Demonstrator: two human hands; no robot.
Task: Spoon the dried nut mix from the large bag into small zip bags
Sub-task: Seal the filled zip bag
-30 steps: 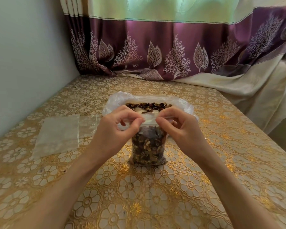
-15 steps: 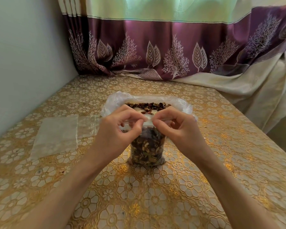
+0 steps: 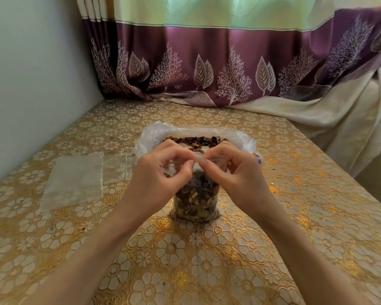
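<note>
Head view of a filled small zip bag (image 3: pixel 196 199) standing upright on the patterned tablecloth (image 3: pixel 207 271), directly in front of the person and between the two forearms. The left hand (image 3: pixel 161 179) and the right hand (image 3: pixel 240 175) meet at the bag's top edge, each with thumb and forefinger pinched on the clear plastic strip there; the remaining fingers are curled loosely and hold nothing else. The governing relation is that the closure strip runs left to right, level with the table, while the bag's long axis rises vertically beneath the pinch points, so the weight of the nut mix hangs straight below both grips. The two pinches lie almost touching near the strip's middle, and neither hand is plainly nearer; the likely continuation is a press running outward along that horizontal line, a judgement only. Whether the seal is already engaged cannot be told. Just behind the hands sits the large bag (image 3: pixel 154 133), mouth rolled open, nut mix (image 3: pixel 196 140) exposed. Flat empty zip bags (image 3: pixel 73 179) lie on the person's left, well apart from the hands.
</note>
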